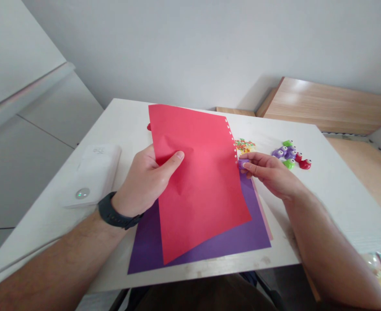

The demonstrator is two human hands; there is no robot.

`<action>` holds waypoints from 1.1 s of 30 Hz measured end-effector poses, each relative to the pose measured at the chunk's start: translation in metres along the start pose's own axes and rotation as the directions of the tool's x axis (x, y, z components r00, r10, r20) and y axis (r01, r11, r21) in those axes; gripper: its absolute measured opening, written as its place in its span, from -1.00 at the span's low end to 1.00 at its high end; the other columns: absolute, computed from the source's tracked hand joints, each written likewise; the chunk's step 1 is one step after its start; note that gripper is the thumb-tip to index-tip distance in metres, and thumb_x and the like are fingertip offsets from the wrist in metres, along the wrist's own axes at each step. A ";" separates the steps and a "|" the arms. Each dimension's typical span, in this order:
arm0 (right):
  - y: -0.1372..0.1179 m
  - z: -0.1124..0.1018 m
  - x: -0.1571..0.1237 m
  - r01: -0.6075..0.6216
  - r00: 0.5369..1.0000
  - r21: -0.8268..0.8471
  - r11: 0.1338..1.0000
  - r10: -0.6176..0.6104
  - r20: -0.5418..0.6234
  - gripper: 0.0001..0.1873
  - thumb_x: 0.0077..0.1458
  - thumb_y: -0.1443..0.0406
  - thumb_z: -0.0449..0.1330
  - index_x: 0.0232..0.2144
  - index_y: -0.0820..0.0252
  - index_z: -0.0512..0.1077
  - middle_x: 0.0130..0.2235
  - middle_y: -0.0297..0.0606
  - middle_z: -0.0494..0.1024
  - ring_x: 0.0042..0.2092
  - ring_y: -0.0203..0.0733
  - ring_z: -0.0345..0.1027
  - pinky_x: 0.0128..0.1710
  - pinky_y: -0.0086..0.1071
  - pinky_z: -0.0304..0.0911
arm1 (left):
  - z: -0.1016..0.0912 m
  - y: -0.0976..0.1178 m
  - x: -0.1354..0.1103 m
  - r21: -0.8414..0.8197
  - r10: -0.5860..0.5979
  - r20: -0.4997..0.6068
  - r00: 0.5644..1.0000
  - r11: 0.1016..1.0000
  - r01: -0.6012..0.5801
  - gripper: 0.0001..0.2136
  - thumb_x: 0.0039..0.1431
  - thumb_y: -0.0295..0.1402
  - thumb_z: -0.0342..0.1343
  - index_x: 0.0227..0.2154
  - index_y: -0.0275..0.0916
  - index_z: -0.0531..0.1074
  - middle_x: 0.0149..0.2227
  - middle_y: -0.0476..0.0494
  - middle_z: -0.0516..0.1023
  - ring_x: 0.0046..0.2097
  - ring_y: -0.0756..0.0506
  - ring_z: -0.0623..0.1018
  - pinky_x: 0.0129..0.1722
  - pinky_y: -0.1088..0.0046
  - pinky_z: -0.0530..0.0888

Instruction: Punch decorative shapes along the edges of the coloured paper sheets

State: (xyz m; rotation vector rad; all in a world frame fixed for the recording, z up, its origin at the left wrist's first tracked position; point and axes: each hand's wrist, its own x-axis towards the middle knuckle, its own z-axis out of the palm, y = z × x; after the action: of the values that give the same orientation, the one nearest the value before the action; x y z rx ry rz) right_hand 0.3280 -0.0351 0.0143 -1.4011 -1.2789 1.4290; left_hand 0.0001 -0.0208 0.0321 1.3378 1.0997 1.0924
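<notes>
My left hand grips a sheet of red paper by its left edge, thumb on top. Small punched holes run down the upper part of the sheet's right edge. In my right hand, a small purple craft punch is pinched between thumb and fingers, at the paper's right edge below the row of holes. Whether the paper sits in its slot cannot be made out. Beneath lies purple paper with a pink sheet showing at its right. Tiny coloured paper cut-outs are piled just beyond my right hand.
Several purple, green and red punches stand together at the right of the white table. Part of a red object shows behind the paper's left edge. A white device with a green light lies on the left, near a cable.
</notes>
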 end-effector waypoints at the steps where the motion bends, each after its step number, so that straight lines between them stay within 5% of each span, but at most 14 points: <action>1: 0.000 0.000 0.000 0.000 1.000 0.003 1.000 0.000 0.001 -0.67 0.16 0.09 0.49 -0.09 0.11 0.65 -0.17 -0.24 0.64 -0.22 -0.19 0.44 -0.22 -0.29 0.33 | 0.000 0.000 0.000 -0.001 -0.001 -0.001 1.000 1.000 0.001 -0.64 0.33 -0.04 0.31 0.08 -0.07 0.60 0.20 -0.14 0.66 0.18 -0.37 0.65 0.18 -0.02 0.64; 10: 0.001 -0.002 0.001 0.015 1.000 0.000 1.000 -0.015 -0.019 -0.68 0.16 0.11 0.48 -0.09 0.10 0.65 -0.14 -0.25 0.63 -0.22 -0.20 0.41 -0.23 -0.30 0.30 | 0.001 -0.001 -0.002 -0.004 0.006 -0.009 1.000 1.000 -0.006 -0.61 0.38 -0.06 0.28 0.11 -0.20 0.59 0.19 -0.18 0.67 0.15 -0.36 0.65 0.12 0.04 0.63; 33: 0.000 0.000 -0.002 0.008 1.000 0.048 0.999 -0.009 0.021 -0.69 0.17 0.14 0.50 -0.06 0.09 0.67 -0.14 -0.26 0.62 -0.19 -0.20 0.41 -0.18 -0.28 0.27 | 0.001 -0.005 0.001 -0.051 -0.024 -0.068 0.997 0.998 0.020 -0.68 0.28 -0.11 0.37 0.03 -0.07 0.65 0.12 -0.17 0.70 0.12 -0.41 0.68 0.10 -0.05 0.66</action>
State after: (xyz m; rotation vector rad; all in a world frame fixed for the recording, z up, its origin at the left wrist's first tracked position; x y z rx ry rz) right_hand 0.3279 -0.0365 0.0151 -1.3509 -1.2543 1.4630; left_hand 0.0007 -0.0193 0.0269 1.2544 1.1269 1.1495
